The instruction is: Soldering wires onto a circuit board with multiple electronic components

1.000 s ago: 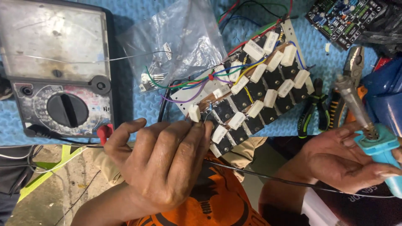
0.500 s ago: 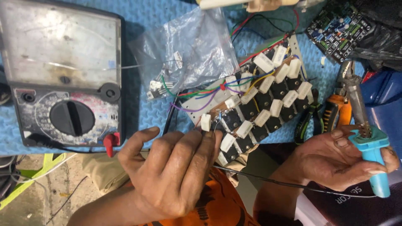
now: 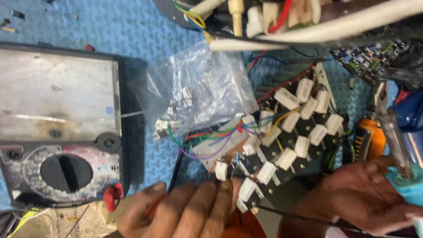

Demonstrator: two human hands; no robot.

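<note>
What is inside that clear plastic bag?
The clear plastic bag holds a few small metal-legged electronic parts. Crinkles and glare hide their exact number; coloured wires cover its lower edge.

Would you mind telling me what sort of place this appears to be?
Probably an electronics repair bench: an analog meter, a circuit board with white blocks and coloured wires, and a soldering iron in the right hand.

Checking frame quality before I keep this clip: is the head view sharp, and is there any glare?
Head view: motion blur overall, left hand and right hand smeared; circuit board soft; dull sheen on meter window, bright glints on plastic bag; even lighting, faint shadows.
</note>
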